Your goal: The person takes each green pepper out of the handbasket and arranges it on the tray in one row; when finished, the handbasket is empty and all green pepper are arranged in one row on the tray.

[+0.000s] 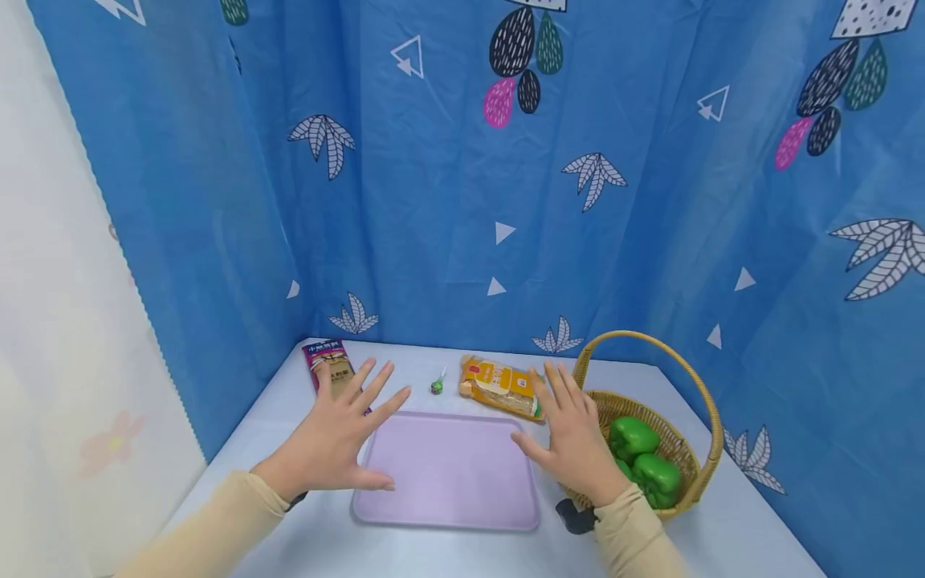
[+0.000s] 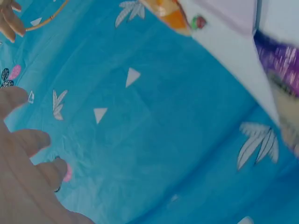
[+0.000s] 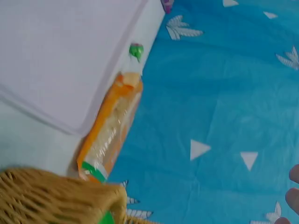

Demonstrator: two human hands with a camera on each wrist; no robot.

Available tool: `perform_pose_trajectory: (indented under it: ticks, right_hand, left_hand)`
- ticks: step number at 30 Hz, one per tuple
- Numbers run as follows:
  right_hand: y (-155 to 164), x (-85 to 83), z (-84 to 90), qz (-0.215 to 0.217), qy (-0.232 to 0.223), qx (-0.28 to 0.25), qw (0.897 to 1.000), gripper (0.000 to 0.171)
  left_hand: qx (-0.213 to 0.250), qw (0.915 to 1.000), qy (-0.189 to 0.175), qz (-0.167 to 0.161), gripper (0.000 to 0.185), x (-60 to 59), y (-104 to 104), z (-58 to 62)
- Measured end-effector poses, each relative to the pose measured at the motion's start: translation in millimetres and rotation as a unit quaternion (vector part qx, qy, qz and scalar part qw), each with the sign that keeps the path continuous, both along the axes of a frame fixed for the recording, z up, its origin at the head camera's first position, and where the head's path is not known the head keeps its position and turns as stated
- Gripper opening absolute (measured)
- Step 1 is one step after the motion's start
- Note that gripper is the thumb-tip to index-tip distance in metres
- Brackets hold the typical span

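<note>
My left hand (image 1: 340,437) is held up with fingers spread, overlapping the left edge of a lilac tray (image 1: 448,474) in the head view. Nothing is in it. My right hand (image 1: 574,437) is also raised with its fingers extended, holding nothing, between the tray and a wicker basket (image 1: 704,490). Green bell peppers (image 1: 656,475) lie in the basket, partly hidden by my right hand and wrist. Beyond the tray are an orange bread bag (image 1: 499,385) and a small green lollipop (image 1: 437,386). A purple and tan food packet (image 1: 328,361) lies behind my left fingers.
A white cloth covers the table (image 1: 303,546). Blue patterned curtain (image 1: 448,201) closes off the back and right side, and a pale curtain (image 1: 79,321) hangs at the left. The basket's tall handle (image 1: 665,341) arches above the table at the right.
</note>
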State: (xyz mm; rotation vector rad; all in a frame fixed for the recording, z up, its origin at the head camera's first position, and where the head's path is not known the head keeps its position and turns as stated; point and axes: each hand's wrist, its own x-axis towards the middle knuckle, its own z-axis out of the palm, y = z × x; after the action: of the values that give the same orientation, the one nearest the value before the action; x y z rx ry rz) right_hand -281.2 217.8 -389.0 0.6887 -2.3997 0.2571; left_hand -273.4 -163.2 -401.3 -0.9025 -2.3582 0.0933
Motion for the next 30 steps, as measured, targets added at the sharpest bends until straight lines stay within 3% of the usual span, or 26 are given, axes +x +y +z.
perform_pose_trajectory:
  ticks: [3,5,7,10,13,15,18,23,26,30]
  right_hand:
    - [19.4,-9.9,9.8,-0.005,0.021,-0.057,0.998,0.081]
    - [35.2,-18.7,15.7,-0.004,0.041,-0.109,0.993,0.070]
    - [50.4,-29.1,19.6,-0.011,0.058,-0.154,0.986,0.056]
    - [67.7,-47.0,17.8,-0.025,0.063,-0.195,0.978,0.037]
    - [77.8,-63.2,3.4,-0.049,0.031,-0.219,0.974,0.032]
    - [81.8,-69.9,-11.2,-0.077,-0.011,-0.229,0.970,0.034]
    - [87.7,-73.8,-36.8,-0.142,-0.100,-0.225,0.959,0.039]
    - [93.0,-80.6,-62.1,-0.213,-0.241,-0.149,0.935,0.051]
    - [93.0,-84.2,-65.8,-0.221,-0.278,-0.096,0.930,0.058]
    - [91.5,-84.8,-65.1,-0.229,-0.300,-0.072,0.923,0.064]
  left_hand:
    - [0.017,0.9968,-0.073,0.026,0.109,8.5,-1.5,-19.3]
    - [0.030,0.9870,-0.150,0.048,0.106,14.1,-2.7,-34.8]
    - [0.040,0.9709,-0.224,0.073,0.106,17.7,-4.3,-50.7]
    - [0.068,0.9388,-0.326,0.089,0.111,18.0,-7.3,-70.0]
    - [0.103,0.9171,-0.377,0.080,0.118,16.0,-10.3,-84.8]
    - [0.123,0.9117,-0.386,0.070,0.119,14.6,-12.3,-92.0]
    - [0.138,0.9112,-0.384,0.059,0.117,12.4,-16.2,-102.2]
    - [0.158,0.9083,-0.383,0.053,0.110,8.7,-25.2,-109.9]
    - [0.168,0.9075,-0.382,0.049,0.108,6.5,-29.2,-112.8]
    - [0.175,0.9083,-0.378,0.040,0.107,2.9,-31.8,-115.9]
